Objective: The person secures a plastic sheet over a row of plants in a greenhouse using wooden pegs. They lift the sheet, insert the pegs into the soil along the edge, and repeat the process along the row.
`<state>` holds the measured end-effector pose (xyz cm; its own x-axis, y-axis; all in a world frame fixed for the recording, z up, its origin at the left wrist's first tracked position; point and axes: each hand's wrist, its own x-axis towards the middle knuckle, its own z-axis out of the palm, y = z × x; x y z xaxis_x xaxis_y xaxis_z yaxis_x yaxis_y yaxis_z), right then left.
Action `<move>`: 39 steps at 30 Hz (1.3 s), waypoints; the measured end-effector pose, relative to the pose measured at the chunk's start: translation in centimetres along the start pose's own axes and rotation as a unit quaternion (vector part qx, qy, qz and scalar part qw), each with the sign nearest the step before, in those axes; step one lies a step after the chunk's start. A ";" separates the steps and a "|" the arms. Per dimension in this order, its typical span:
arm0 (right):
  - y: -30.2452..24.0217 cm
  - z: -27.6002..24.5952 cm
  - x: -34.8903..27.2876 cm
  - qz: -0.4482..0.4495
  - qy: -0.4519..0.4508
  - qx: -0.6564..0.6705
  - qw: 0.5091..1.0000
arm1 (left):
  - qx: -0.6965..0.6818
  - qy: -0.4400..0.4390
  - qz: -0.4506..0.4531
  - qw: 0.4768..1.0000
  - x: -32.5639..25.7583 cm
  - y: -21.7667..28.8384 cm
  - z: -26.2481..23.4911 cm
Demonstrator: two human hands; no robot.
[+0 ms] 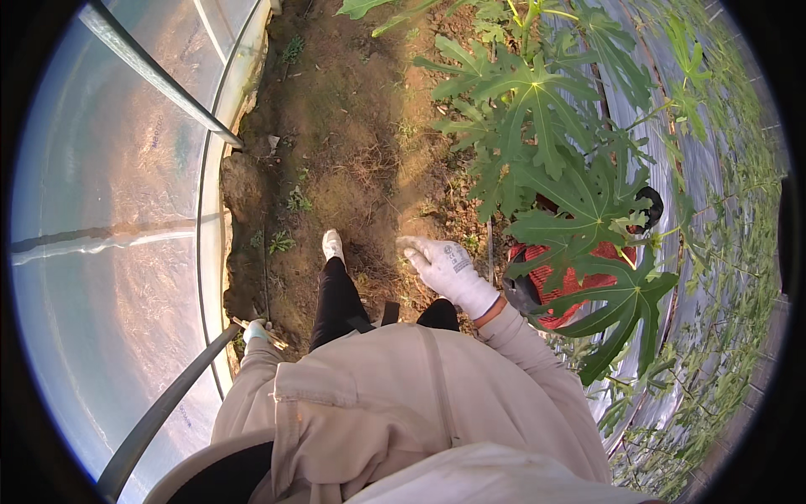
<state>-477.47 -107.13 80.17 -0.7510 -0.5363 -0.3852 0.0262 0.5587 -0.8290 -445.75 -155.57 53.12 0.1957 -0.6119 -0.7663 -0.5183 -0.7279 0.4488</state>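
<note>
My right hand [447,267], in a white glove with grey print, hangs over the soil path in front of me. Its fingers point left, loosely bent and slightly apart, with nothing visible in them. Just right of it spread the broad lobed green leaves [579,214] of a fig-like plant. Low at my left side, my left hand [257,331] wears a pale glove. It is closed around thin tan stick-like pieces [275,340], whose kind I cannot make out. A dark metal pipe [172,399] passes close beside that hand.
Clear plastic sheeting [126,286] on a pipe frame [159,71] walls the left side. Beneath the leaves sit a red ribbed object [558,290] with black parts and a black round item [649,208]. Silvery ground film [705,227] and green shoots lie right. Small weeds [281,242] dot the path.
</note>
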 end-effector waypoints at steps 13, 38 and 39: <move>19.1 14.9 2.7 0.708 0.340 0.359 0.503 | 0.119 -0.403 0.271 0.866 -16.6 48.1 52.3; -2.0 -40.1 79.6 0.188 0.337 -0.057 0.921 | 0.102 -0.372 0.196 0.902 -8.7 83.7 87.5; -0.9 -40.3 78.2 0.270 0.315 -0.069 0.907 | 0.098 -0.380 0.203 0.897 -12.8 85.8 93.3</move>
<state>-562.78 -124.11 67.16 -0.8826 0.2833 -0.3752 0.4523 0.7292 -0.5135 -570.36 -181.32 58.59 -0.6273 -0.3726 -0.6839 -0.5696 -0.3794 0.7292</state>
